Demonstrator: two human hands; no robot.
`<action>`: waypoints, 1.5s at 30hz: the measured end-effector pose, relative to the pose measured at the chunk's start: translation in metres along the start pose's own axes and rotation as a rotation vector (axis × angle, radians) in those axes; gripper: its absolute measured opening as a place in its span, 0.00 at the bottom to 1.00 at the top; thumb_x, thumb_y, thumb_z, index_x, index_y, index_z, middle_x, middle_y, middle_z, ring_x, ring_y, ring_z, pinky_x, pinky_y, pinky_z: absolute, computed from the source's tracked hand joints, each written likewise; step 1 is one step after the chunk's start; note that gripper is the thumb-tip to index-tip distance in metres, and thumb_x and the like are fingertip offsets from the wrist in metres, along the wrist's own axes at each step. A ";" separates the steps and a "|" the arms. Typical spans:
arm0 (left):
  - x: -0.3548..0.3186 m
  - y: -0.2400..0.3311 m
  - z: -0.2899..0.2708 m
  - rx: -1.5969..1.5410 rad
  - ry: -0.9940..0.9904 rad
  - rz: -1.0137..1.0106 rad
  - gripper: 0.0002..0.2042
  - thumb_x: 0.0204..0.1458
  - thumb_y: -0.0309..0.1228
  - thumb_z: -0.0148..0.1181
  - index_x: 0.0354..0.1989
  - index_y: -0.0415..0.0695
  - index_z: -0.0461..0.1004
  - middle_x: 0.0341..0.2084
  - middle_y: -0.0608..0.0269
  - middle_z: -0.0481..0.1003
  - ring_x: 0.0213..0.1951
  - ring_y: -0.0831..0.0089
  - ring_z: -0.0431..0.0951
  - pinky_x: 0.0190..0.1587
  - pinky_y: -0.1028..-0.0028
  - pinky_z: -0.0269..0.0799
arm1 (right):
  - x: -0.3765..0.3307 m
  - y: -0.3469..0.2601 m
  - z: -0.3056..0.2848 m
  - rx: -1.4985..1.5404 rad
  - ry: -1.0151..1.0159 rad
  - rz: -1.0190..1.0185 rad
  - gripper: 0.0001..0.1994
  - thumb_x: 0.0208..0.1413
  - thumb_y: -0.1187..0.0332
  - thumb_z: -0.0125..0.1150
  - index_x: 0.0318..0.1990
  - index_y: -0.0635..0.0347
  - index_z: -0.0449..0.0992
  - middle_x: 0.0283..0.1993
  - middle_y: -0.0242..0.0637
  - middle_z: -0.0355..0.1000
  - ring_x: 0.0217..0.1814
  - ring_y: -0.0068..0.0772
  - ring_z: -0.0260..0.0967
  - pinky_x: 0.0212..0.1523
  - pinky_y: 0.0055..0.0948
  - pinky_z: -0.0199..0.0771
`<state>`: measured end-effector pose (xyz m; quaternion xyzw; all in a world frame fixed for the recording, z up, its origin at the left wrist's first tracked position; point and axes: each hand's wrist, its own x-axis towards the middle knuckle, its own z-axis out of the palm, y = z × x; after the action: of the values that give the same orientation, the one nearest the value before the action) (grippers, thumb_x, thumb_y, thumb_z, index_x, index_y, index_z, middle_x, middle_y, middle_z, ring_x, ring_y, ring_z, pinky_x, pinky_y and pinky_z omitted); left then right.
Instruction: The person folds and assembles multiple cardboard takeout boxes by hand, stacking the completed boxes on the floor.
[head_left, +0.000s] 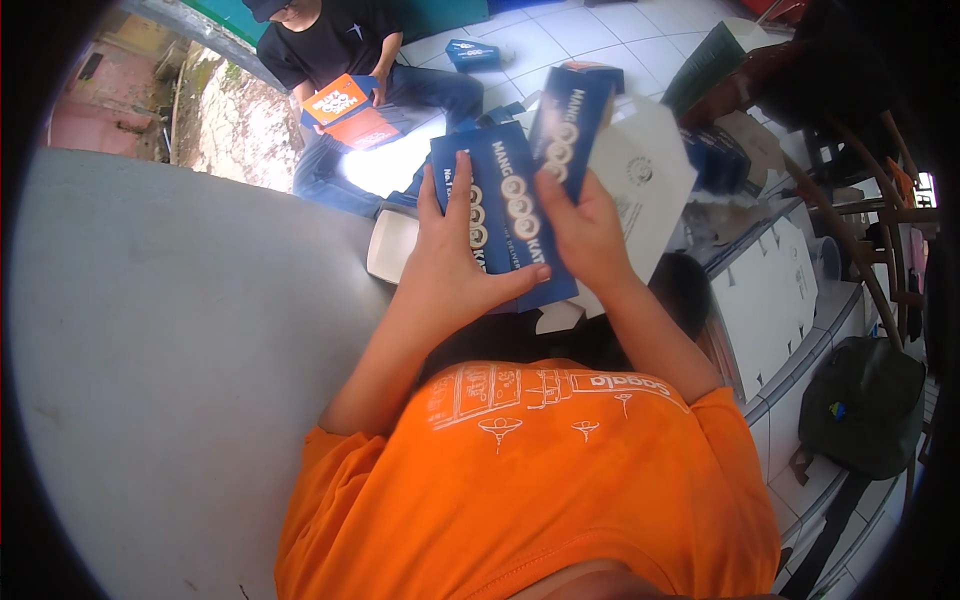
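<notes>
The left hand (445,250) lay spread across a wide, dark blue cardboard panel (510,165) with white lettering and round pictures, fingers toward its left edge and thumb reaching over its near end, so it pressed rather than gripped. The right hand (592,235) was narrowed, its thumb on the lower part of a slimmer dark blue cardboard panel (575,105); whether the two pieces were joined, the hands hid. Both were held up in front of the wearer's orange shirt (540,480). The step in hand appeared to be handling or shaping printed box card, and the next move would seem to call for the left palm steadying the wide panel while the right fingers controlled the slim one. Printed faces turned up toward the wearer; the wide panel's long axis ran away from the body, far end leaning left, whereas the slim panel's far end leaned right, so they spread apart like a V. Behind the right hand stood a large white card sheet (655,165); beside the left wrist was a shallow white cardboard tray (392,247). Farther off, a seated co-worker (335,50) held an orange-and-blue cardboard box (345,112), near a small blue box (472,54) on the white tiled floor (555,38).
</notes>
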<state>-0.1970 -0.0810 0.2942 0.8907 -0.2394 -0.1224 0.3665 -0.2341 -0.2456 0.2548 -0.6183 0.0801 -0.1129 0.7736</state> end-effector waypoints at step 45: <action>0.007 -0.037 -0.017 -0.168 -0.072 0.117 0.69 0.19 0.53 0.81 0.71 0.39 0.44 0.67 0.29 0.41 0.69 0.40 0.46 0.67 0.57 0.53 | -0.043 -0.038 -0.033 -0.216 -0.271 0.225 0.19 0.64 0.60 0.53 0.53 0.69 0.70 0.47 0.41 0.75 0.47 0.27 0.72 0.50 0.27 0.71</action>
<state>-0.1720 -0.0523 0.2795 0.8363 -0.2929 -0.1527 0.4376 -0.2867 -0.2730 0.2843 -0.6943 0.0555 0.0677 0.7144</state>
